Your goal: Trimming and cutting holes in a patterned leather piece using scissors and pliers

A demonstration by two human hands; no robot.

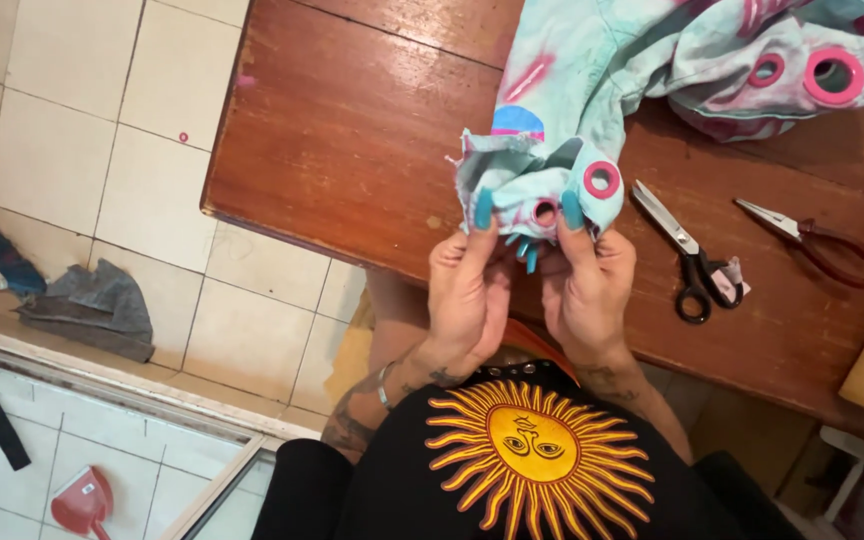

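My left hand (467,285) and my right hand (584,280) both pinch the near edge of a pale turquoise fabric (562,90) with pink marks, held just over the front edge of a wooden table (342,130). The fabric carries pink ring eyelets; one eyelet (602,179) sits above my right thumb, another (544,212) lies between my thumbs. The rest of the cloth trails away to the far right of the table, with two more eyelets (832,75) showing there.
Black-handled scissors (687,255) lie right of my hands, and pliers (812,240) with dark red handles lie further right. Tiled floor at left holds a grey rag (92,305), and a red dustpan (82,500) lies lower left.
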